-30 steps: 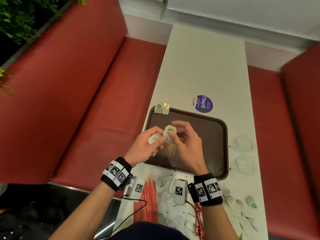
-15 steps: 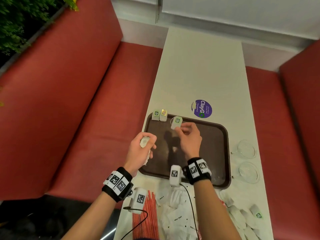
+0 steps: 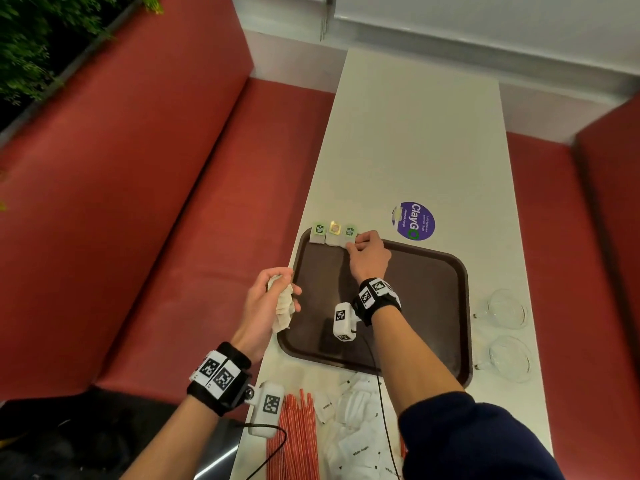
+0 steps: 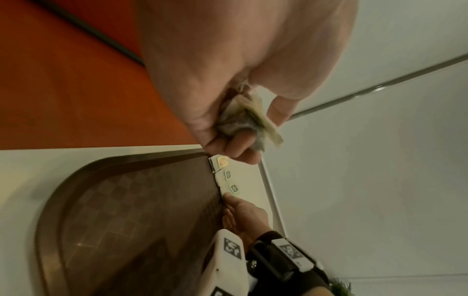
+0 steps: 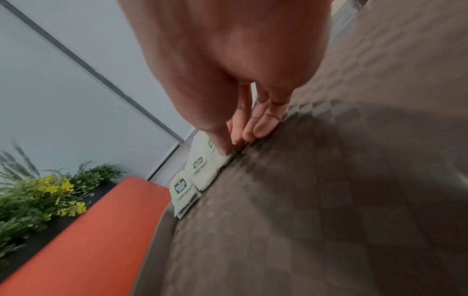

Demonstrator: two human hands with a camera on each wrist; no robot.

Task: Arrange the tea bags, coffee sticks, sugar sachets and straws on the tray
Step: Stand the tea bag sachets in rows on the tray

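Now the right hand (image 3: 367, 255) pinches a tea bag (image 3: 349, 236); the left hand (image 3: 265, 306) grips several.

— How many small paper tea bags (image 3: 283, 303) does the left hand (image 3: 265, 308) grip?

— Can't count them — its curled fingers cover most of the bunch.

— The red paper straws (image 3: 294, 441)?

— Cut off by the bottom edge, like the white sugar sachets (image 3: 356, 445).

Three tea bags (image 3: 333, 234) line the tray's (image 3: 462, 306) far-left rim; straws (image 3: 294, 441) and sugar sachets (image 3: 353, 431) lie before it.
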